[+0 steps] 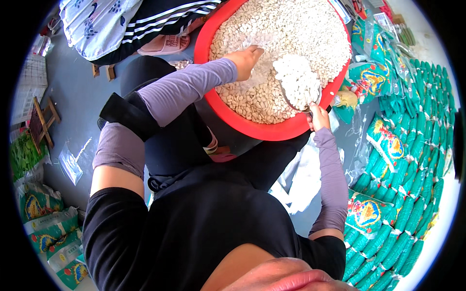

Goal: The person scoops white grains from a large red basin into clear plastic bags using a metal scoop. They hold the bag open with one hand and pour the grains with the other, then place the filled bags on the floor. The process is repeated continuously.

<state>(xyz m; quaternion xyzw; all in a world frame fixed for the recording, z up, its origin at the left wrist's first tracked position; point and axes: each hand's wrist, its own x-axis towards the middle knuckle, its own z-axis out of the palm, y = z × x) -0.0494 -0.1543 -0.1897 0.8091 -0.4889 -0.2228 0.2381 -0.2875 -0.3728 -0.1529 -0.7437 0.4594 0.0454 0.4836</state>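
Note:
A wide red tub (232, 116) in front of me is filled with pale, flat seeds (291, 24) that look like pumpkin seeds. My right hand (319, 118) grips a round metal scoop (297, 109) over the tub's near right side. Whiter seeds (297, 77) are heaped in that scoop, hiding most of its bowl. Over the left half of the tub, my left hand (245, 62) is closed on a clear plastic bag (255, 80). The bag lies against the seeds, and its outline is hard to follow.
Green printed packets (412, 194) are stacked in long rows on the right, with more green packets (51, 220) at the lower left. Another person's striped trouser leg (165, 19) and pink slipper (165, 44) are beyond the tub's left. A wooden folding stool (46, 121) stands far left.

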